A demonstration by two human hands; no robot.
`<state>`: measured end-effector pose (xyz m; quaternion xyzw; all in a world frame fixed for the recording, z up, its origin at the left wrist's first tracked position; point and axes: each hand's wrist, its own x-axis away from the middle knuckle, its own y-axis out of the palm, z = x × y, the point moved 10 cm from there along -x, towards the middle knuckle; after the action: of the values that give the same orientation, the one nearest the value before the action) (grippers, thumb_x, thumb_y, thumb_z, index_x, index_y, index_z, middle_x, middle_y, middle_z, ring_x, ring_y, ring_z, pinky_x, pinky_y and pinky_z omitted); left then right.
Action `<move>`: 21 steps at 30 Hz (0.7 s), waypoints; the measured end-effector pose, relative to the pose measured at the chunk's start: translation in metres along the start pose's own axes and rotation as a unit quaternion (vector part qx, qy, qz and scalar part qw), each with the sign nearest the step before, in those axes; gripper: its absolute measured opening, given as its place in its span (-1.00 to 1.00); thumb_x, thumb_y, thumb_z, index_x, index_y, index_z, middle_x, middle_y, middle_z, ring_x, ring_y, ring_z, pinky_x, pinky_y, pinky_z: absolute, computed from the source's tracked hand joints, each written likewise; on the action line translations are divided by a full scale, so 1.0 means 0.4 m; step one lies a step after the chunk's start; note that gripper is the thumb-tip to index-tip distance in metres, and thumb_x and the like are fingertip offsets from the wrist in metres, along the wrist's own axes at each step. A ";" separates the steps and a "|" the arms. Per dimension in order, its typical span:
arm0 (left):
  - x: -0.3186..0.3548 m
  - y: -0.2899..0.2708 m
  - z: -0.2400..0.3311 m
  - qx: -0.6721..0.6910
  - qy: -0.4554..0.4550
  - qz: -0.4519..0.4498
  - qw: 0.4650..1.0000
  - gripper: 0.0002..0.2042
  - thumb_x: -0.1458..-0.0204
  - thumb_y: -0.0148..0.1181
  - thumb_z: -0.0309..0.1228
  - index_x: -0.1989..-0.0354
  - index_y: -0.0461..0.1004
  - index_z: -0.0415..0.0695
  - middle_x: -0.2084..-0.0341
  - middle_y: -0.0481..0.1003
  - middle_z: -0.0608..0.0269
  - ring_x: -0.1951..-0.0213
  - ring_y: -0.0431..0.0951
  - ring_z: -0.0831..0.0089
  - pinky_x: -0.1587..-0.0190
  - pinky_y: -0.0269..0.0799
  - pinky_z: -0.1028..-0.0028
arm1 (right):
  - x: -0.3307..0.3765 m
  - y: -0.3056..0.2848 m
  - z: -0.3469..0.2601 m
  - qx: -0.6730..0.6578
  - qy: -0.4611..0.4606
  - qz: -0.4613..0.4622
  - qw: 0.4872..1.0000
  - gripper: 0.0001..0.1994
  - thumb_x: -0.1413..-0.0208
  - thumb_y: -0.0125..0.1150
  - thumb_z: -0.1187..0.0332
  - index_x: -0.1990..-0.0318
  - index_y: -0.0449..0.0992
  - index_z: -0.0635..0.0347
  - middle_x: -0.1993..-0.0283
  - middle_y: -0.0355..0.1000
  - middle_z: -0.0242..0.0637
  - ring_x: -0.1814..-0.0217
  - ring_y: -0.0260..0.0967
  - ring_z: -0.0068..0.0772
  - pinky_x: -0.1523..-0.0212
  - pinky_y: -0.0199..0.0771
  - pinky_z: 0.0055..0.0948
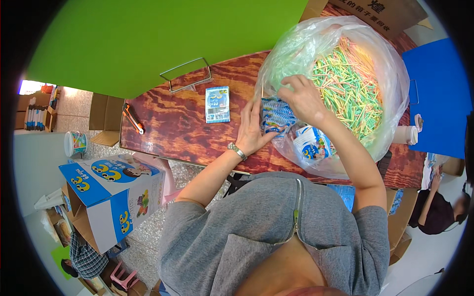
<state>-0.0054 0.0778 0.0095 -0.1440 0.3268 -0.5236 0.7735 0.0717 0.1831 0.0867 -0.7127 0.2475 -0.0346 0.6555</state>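
My left hand (253, 132), with a wristwatch, rests on the wooden table and presses against a small blue and white packet (276, 116). My right hand (302, 98) grips the top of that same packet at the mouth of a large clear plastic bag (296, 54). The bag holds a heap of thin pastel sticks (350, 86) in green, yellow and pink. Another blue and white packet (311, 143) lies inside the bag below my right forearm. A third packet (217, 104) lies flat on the table to the left.
The reddish wooden table (173, 123) carries a metal wire handle (186, 74) and an orange tool (133, 119) near its left edge. A green panel stands behind. A blue and white carton (111, 197) sits lower left. Right: blue board (437, 93), white cup (405, 134), another person (437, 207).
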 end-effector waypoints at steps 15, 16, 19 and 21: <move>-0.021 0.031 0.009 0.140 0.022 -0.087 0.986 -0.11 0.32 0.54 -0.36 -0.27 0.16 -0.18 -0.09 0.38 -0.01 -0.13 0.40 0.05 -0.15 0.36 0.22 | 0.161 0.108 0.013 -0.568 0.208 0.090 0.791 -0.53 -0.39 -0.19 0.09 -0.21 0.28 0.30 -0.08 0.38 -0.23 -0.14 0.30 -0.45 -0.17 0.30 -0.39; -0.021 0.032 0.014 0.142 0.025 -0.080 0.986 -0.09 0.32 0.55 -0.36 -0.28 0.14 -0.18 -0.10 0.36 -0.03 -0.14 0.40 0.05 -0.14 0.37 0.22 | 0.156 0.106 0.005 -0.589 0.214 0.110 0.771 -0.52 -0.39 -0.21 0.08 -0.21 0.28 0.31 -0.10 0.36 -0.20 -0.17 0.28 -0.41 -0.22 0.24 -0.37; -0.014 0.021 0.012 0.117 0.014 -0.039 0.992 -0.04 0.35 0.58 -0.37 -0.28 0.11 -0.24 -0.03 0.37 -0.02 -0.06 0.45 0.16 -0.13 0.37 0.29 | 0.129 0.098 -0.027 -0.644 0.230 0.122 0.720 -0.50 -0.39 -0.24 0.06 -0.21 0.26 0.34 -0.13 0.34 -0.19 -0.20 0.25 -0.38 -0.26 0.18 -0.36; 0.005 0.001 0.013 0.102 0.033 -0.031 0.994 -0.01 0.36 0.59 -0.34 -0.28 0.08 -0.28 -0.02 0.36 -0.02 -0.04 0.45 0.18 -0.13 0.36 0.29 | 0.121 0.076 -0.073 -0.742 0.199 0.120 0.628 -0.50 -0.39 -0.25 0.08 -0.22 0.24 0.34 -0.13 0.34 -0.19 -0.20 0.26 -0.39 -0.25 0.19 -0.37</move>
<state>-0.0010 0.0757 0.0125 -0.0571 0.2923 -0.5823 0.7565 0.0938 0.1366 0.0484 -0.8978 0.3973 0.0988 -0.1624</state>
